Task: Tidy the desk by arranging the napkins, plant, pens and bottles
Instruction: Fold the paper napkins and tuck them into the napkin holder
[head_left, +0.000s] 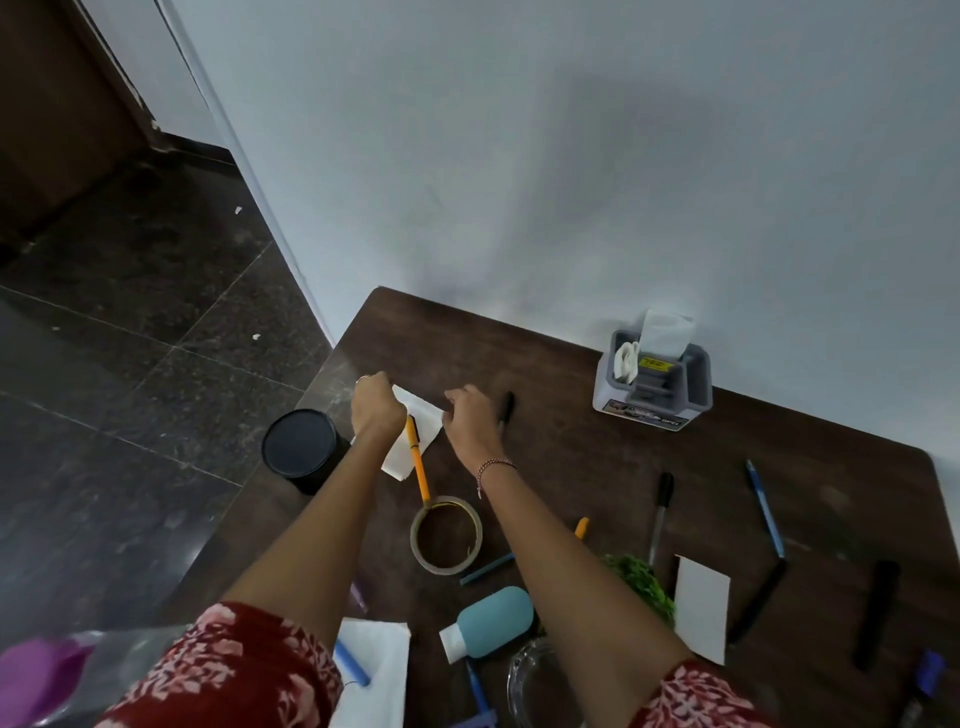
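While left hand (376, 408) and right hand (470, 418) work one napkin (427, 415), tidying is barely begun.
Each grip apparently pinches its edge; pens (764, 506), bottle (493, 621), plant (641, 579) lie scattered.

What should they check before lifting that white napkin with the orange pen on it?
1. Both hands on the napkin: the left hand and right hand hold its far edge. Ok.
2. Napkin bare: the orange pen lies across it. Not ok.
3. Room beside the right hand: the black pen lies right next to it. Not ok.
4. Space in the grey holder: a tissue already sticks up. Cannot tell.
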